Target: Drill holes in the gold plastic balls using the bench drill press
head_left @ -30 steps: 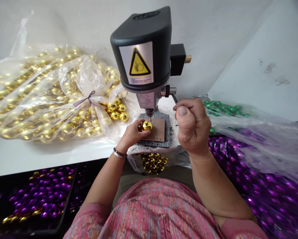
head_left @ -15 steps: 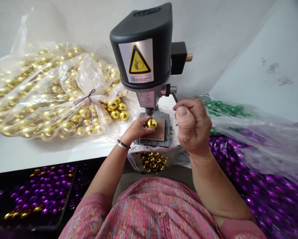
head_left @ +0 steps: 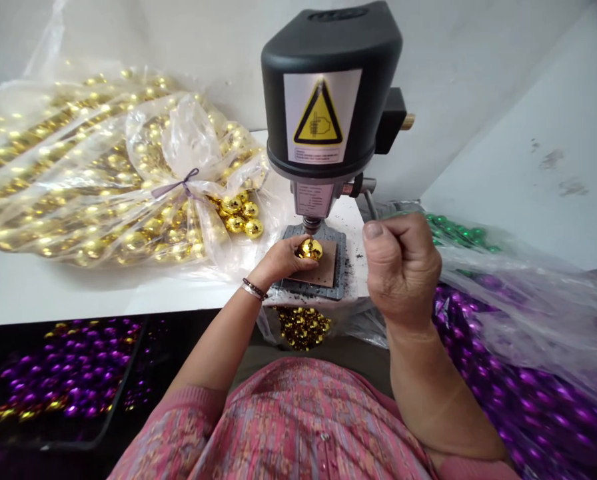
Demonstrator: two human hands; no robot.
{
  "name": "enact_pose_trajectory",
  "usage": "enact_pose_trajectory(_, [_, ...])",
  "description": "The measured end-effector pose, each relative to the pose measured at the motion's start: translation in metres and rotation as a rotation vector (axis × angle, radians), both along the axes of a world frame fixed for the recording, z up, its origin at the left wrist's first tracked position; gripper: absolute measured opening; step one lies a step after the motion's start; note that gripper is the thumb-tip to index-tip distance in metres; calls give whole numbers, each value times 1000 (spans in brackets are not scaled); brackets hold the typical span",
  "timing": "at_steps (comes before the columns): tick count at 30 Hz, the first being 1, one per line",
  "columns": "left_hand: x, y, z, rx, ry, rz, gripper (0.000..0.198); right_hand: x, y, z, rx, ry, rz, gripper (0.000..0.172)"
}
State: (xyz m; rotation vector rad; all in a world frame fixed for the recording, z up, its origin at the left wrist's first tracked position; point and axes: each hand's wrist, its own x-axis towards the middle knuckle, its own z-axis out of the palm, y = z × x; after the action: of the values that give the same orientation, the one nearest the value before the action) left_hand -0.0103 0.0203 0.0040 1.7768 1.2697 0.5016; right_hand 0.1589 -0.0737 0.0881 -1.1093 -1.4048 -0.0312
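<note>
My left hand [head_left: 284, 259] pinches a shiny gold ball [head_left: 310, 250] between thumb and fingers. The ball rests on a brown board [head_left: 323, 272] lying on the grey base [head_left: 340, 267] of a small drill press [head_left: 331, 93]. Right above the ball is the press's chuck [head_left: 311, 225]; whether the bit touches the ball is hard to make out. My right hand [head_left: 403, 267] is wrapped round the end of the press's feed lever [head_left: 370, 203], at the right of the machine. Its grip hides the lever's end.
A tied clear bag [head_left: 128, 180] of gold balls lies left, with loose gold balls [head_left: 243, 217] beside it. A black tray [head_left: 96, 437] holds purple and gold balls. More gold balls [head_left: 306, 327] hang below the table edge. Purple balls [head_left: 503, 387] and green balls [head_left: 458, 233] are at right.
The view has shifted a little, so the press appears farther right. My right hand, still on the lever, sits slightly lower. The left hand keeps the ball under the chuck.
</note>
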Motion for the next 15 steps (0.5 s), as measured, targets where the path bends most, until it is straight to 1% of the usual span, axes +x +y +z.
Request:
enact_pose_trajectory(3, [0,0,-1,-13,-14,-1,67,0,2,-6,25,-41,-34,20])
enact_pose_trajectory(7, [-1,0,-1,-6,-39,-26,63,1,4,-21,78,-89,-74,16])
enact_pose_trajectory(11, [-2,-2,0,24,-17,-32,62,1,8,-35,135,-114,-85,12])
enact_pose_trajectory(15, [-2,-2,-2,48,-35,-39,60,1,13,-47,188,-93,-77,10])
